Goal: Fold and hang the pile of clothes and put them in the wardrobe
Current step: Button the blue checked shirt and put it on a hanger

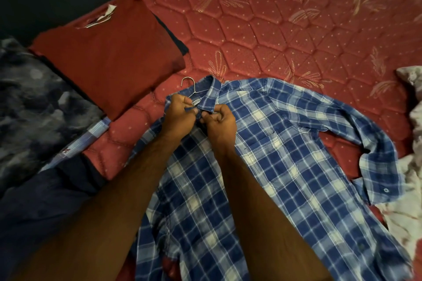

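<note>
- Fingers first: the left hand (180, 110) and right hand (218, 121) are both curled in tight, pinching the two front edges of the blue plaid shirt (269, 143) right under the collar (211, 92). Looks to me like the top button is getting done up, though the button itself is hidden behind the knuckles, so can't swear to it.
- Wire hanger (189, 84) seems to be already inside the shirt. Only its metal hook pokes out past the collar, the rest is under the fabric.
- Shirt is lying flat, front up, on the red quilted mattress (296, 18). One sleeve curls out toward the far side with its cuff folded back near a crumpled pale cloth (411, 166) at the edge.
- Progress so far, judging by what's lying around: a folded red garment (109, 52) sits on what looks like a dark folded piece, just beyond the hanger hook. So at least some folding is done.
- Still left: a rumpled dark patterned item (34, 98), a dark navy one (45, 201) and a bit of light blue striped fabric (96, 131) off to the left side look unsorted.
- Wardrobe isn't in view, so nothing shows as put away yet. I'd say maybe early-to-middle of the job, with this shirt close to ready for hanging.
</note>
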### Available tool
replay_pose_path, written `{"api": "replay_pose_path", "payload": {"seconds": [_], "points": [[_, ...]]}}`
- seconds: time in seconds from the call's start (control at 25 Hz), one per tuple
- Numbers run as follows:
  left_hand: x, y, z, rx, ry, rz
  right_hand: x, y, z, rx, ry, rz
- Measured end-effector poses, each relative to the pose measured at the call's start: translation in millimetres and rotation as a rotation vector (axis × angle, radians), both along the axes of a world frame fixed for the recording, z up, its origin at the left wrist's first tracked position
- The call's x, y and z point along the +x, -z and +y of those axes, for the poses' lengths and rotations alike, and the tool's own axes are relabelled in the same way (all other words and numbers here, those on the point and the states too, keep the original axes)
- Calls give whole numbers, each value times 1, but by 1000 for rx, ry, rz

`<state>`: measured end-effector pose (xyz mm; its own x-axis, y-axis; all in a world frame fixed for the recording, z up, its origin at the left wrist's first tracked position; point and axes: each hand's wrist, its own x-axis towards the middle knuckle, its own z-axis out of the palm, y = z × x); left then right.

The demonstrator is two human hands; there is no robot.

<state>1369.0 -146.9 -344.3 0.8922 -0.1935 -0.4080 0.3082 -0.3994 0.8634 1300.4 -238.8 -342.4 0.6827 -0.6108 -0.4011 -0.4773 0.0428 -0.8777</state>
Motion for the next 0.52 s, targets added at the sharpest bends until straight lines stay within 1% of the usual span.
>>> {"api": "replay_pose_path", "payload": {"seconds": [0.24, 0.36, 0.44, 0.48, 0.52], "points": [[-3, -1, -1, 42, 13, -48, 1, 6, -1, 39, -33, 3], [2, 2, 4, -39, 58, -10, 0, 7, -1, 14, -21, 9], [6, -2, 12, -34, 127, -94, -2, 9, -3, 72, 6, -18], [10, -3, 17, 27, 144, -179, -4, 10, -4, 115, 15, -27], [15, -4, 22, 130, 158, -280, -5, 9, -6, 158, 21, -37]]}}
